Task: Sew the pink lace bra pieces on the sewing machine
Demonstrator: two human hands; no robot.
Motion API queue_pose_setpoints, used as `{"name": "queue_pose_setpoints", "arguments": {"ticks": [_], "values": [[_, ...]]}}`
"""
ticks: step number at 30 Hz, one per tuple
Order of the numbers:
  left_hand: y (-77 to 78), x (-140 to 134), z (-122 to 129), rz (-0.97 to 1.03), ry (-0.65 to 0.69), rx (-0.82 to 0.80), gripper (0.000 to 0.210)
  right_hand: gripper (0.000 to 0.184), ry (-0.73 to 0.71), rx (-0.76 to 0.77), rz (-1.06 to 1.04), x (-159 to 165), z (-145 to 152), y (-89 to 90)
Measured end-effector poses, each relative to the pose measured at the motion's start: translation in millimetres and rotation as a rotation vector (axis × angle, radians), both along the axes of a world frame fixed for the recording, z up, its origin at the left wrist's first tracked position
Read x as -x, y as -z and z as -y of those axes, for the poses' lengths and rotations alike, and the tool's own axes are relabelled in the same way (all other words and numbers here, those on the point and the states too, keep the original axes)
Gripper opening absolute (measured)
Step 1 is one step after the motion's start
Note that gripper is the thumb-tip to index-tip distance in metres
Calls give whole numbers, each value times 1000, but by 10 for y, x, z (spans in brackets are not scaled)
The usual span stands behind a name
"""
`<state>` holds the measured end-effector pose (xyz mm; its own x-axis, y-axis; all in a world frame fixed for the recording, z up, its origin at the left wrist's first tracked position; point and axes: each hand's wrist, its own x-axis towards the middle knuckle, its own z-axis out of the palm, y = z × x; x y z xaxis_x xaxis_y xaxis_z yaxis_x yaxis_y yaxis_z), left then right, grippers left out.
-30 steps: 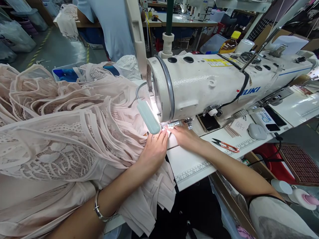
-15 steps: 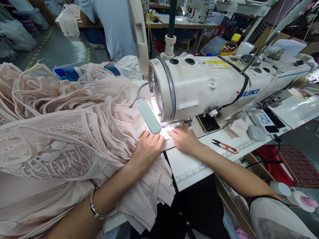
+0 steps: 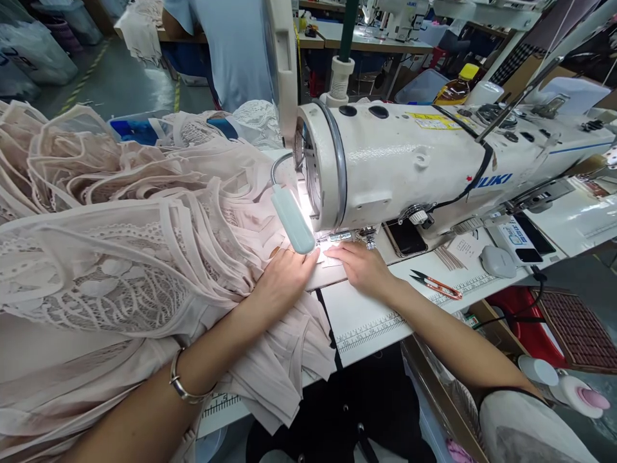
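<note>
Pale pink fabric (image 3: 331, 258) lies under the brightly lit needle area of a white sewing machine (image 3: 385, 170). My left hand (image 3: 288, 275) is closed on the fabric's left side, thumb near the needle area and other fingertips partly hidden behind the pale green lamp (image 3: 293, 220). My right hand (image 3: 365, 269) holds the same fabric from the right, its fingers stretched toward the presser foot and pressing down. Several pale pink lace garments (image 3: 120, 270) with straps are heaped along my left forearm. The needle itself is hidden by the lamp and machine head.
Orange thread snips (image 3: 436, 284) lie on the ruler-marked table (image 3: 371, 315) to the right. Beyond them are a phone (image 3: 405, 236), a white round case (image 3: 498, 262) and a paper tag (image 3: 465, 247). A person in light blue (image 3: 241, 51) is at the back.
My view has shifted slightly. My right hand's fingers are stretched out more, and my left hand has flattened a little. Both stay on the fabric by the needle area.
</note>
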<state>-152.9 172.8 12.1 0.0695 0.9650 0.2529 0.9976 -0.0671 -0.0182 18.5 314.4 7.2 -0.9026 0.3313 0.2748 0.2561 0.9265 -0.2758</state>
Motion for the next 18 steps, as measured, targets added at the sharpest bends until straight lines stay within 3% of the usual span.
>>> {"name": "queue_pose_setpoints", "arguments": {"ticks": [3,12,18], "values": [[-13,1,7,64,-62,1,36,45,12,64,-86,-17,-26,41],[-47,12,1,131,-33,-29,37,41,64,122,-100,-4,-5,-7],[-27,39,14,43,8,-22,36,38,86,165,-113,-14,4,-12]]}}
